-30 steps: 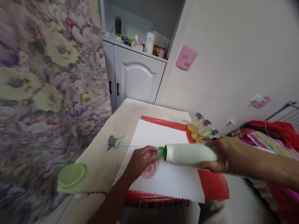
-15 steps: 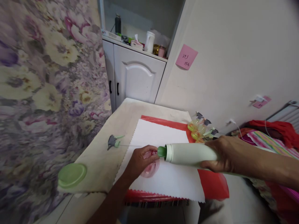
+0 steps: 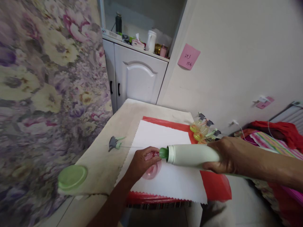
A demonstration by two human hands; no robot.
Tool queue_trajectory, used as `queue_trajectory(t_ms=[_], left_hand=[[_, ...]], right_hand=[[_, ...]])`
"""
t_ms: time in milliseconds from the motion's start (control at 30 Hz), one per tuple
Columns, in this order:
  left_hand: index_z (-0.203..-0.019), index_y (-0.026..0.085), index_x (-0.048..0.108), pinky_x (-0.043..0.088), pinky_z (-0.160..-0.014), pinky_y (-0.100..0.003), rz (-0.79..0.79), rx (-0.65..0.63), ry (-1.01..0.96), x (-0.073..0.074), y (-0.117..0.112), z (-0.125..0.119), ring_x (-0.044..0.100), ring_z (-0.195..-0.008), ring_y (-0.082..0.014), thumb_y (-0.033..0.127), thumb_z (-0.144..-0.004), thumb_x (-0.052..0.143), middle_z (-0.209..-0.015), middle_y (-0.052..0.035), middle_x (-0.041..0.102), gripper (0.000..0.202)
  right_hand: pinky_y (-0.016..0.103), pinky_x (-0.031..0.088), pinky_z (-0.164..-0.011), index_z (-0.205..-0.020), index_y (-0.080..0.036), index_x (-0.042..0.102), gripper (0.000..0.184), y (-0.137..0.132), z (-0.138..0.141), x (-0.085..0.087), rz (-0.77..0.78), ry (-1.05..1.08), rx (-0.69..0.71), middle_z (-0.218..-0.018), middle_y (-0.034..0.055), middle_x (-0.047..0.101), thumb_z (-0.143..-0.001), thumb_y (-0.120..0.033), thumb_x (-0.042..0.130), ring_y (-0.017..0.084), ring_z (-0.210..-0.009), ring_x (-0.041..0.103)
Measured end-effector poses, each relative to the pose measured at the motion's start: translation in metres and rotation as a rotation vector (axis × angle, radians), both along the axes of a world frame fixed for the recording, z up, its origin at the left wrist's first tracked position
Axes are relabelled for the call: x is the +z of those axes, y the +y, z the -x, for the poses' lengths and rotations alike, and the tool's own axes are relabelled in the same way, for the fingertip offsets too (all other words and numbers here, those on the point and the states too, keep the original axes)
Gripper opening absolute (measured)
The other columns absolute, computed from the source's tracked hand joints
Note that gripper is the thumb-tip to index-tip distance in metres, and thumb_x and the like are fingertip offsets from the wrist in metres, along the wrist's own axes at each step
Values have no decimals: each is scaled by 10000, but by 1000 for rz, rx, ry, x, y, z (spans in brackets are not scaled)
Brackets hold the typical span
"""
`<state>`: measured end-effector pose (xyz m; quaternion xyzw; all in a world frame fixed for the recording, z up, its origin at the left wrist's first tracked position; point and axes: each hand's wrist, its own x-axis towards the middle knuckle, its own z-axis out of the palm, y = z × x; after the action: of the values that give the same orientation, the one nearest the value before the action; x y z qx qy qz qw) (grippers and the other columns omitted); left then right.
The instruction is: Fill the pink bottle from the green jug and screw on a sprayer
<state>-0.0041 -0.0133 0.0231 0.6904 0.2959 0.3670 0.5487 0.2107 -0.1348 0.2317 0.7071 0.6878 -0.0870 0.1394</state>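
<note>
My left hand is closed around the neck of a pink see-through bottle, which stands on a white sheet with a zigzag edge. My right hand grips a pale green jug tipped onto its side. Its threaded mouth faces left, and a darker green spout reaches the bottle's neck. Whether liquid is flowing I cannot make out. To the left lies a grey and green spray head, its thin tube pointing right.
A round green lid lies at the table's left corner. Several yellowish see-through bottles with spray heads stand at the right edge. Red material shows under the white sheet. A white cabinet stands behind the table.
Both hands, the bottle and the jug keep nearly the same places. The whole view has shifted very slightly.
</note>
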Motion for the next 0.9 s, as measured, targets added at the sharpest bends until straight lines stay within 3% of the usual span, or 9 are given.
queue_trajectory(t_ms=[467,900], left_hand=[[-903,207,702,451,-757,-259,24,-6,0,-1,1,-2,628,-807,-179,371,-754,697,-818,7,704,221],[-900,208,701,436,-742,-246,8,1,21,0,-1,1,615,-781,-165,358,-753,694,-796,18,689,210]], right_hand=[[268,333,-504,-813,-198,654,308,-1,2,4,25,26,-1,-630,46,664,-800,-491,558,176,-554,612],[256,332,-490,-790,-224,652,367,2,-2,0,1,-15,-8,-615,7,650,-792,-572,537,152,-532,596]])
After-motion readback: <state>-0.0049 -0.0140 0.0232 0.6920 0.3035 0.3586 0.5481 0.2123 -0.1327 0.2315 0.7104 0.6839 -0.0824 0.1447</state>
